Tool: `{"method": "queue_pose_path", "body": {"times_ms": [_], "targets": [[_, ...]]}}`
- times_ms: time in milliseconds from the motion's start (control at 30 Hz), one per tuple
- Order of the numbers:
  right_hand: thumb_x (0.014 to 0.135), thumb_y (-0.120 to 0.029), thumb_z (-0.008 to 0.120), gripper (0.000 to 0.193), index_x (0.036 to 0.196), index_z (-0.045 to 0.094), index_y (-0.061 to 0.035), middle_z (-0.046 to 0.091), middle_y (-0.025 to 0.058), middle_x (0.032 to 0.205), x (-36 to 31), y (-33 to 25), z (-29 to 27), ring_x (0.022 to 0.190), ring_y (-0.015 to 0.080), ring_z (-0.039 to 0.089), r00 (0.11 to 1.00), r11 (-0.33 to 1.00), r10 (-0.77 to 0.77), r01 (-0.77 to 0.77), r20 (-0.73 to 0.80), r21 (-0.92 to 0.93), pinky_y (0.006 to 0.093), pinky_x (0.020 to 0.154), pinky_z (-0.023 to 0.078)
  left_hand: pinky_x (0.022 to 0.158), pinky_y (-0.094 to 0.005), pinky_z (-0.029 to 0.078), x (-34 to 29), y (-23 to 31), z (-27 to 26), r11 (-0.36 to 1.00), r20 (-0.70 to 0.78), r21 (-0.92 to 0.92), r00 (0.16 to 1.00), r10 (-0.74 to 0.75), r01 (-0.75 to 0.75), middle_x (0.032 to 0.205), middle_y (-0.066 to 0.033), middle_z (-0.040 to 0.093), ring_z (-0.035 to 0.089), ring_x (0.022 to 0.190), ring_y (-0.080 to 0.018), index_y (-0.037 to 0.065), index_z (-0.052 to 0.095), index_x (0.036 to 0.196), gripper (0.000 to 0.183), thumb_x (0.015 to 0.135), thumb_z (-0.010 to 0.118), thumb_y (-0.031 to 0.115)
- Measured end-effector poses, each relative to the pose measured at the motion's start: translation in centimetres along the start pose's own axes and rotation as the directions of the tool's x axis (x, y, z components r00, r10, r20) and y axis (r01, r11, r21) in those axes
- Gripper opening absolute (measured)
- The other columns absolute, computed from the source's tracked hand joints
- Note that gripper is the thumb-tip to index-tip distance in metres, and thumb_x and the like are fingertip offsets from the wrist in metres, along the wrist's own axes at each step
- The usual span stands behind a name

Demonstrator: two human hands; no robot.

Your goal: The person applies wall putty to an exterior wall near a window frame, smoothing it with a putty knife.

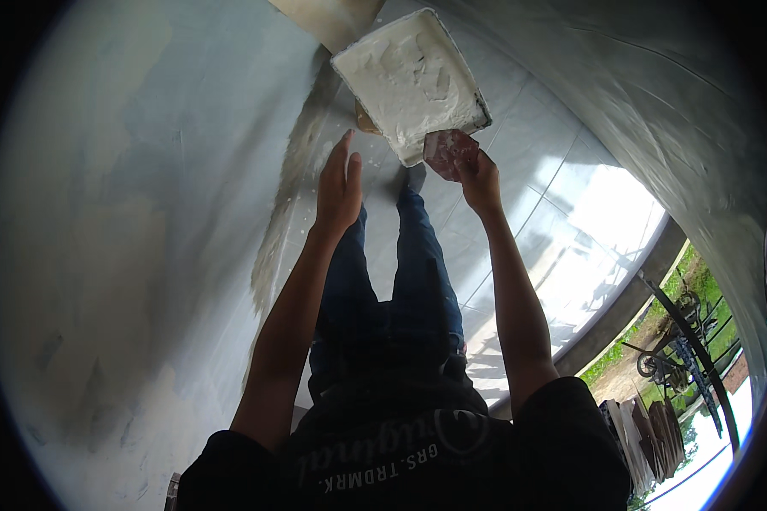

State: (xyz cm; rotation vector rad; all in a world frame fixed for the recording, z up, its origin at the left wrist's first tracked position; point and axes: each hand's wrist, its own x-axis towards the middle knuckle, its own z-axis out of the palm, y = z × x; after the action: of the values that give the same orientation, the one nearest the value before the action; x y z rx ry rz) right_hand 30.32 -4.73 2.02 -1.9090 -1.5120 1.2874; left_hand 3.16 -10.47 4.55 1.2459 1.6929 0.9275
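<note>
A pale, shallow tray (390,49) full of thick white paste is in front of me at the top of the view, tilted at an angle. My right hand (481,182) grips a flat reddish-brown scraper (447,154) with whitish smears, which overlaps the tray's near right corner. To the left of the tray's near end, my left hand (341,189) is raised with its fingers stretched out and the thumb apart. It holds nothing. Part of a brown object (366,119) shows from behind the tray's left edge; the rest is hidden.
A wall (145,213) with patchy grey-white coating rises close on my left. Tiled floor (520,170) with white specks lies beneath me. Hanging translucent sheeting (656,111) curves along the right. Beyond the floor's edge, a motorbike (663,362) stands outside near grass.
</note>
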Motion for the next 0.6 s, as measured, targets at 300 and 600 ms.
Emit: {"method": "queue_pose_path", "body": {"times_ms": [300, 600], "targets": [[0.091, -0.005, 0.056, 0.016, 0.102, 0.06, 0.0047, 0.068, 0.0332, 0.094, 3.8, 2.2, 7.6, 0.095, 0.0508, 0.066, 0.998, 0.987, -0.053, 0.057, 0.025, -0.153, 0.056, 0.08, 0.053, 0.12, -0.0442, 0.033, 2.1, -6.8, 2.5, 0.992, 0.112, -0.018, 0.986, -0.125, 0.128, 0.15, -0.0291, 0.049, 0.045, 0.143, -0.0406, -0.008, 0.044, 0.148, 0.056, 0.109, 0.037, 0.031], [0.091, -0.001, 0.054, 0.016, 0.105, 0.06, 0.0042, 0.068, 0.0322, 0.093, 7.1, 4.3, 11.2, 0.092, 0.0505, 0.067, 0.977, 0.936, -0.195, 0.21, 0.082, -0.282, 0.0564, 0.084, 0.052, 0.118, -0.045, 0.035, 4.4, -10.8, 4.4, 0.982, 0.173, -0.028, 0.969, -0.178, 0.185, 0.148, -0.0297, 0.051, 0.047, 0.141, -0.0419, -0.008, 0.046, 0.146, 0.062, 0.11, 0.031, 0.04]]}}
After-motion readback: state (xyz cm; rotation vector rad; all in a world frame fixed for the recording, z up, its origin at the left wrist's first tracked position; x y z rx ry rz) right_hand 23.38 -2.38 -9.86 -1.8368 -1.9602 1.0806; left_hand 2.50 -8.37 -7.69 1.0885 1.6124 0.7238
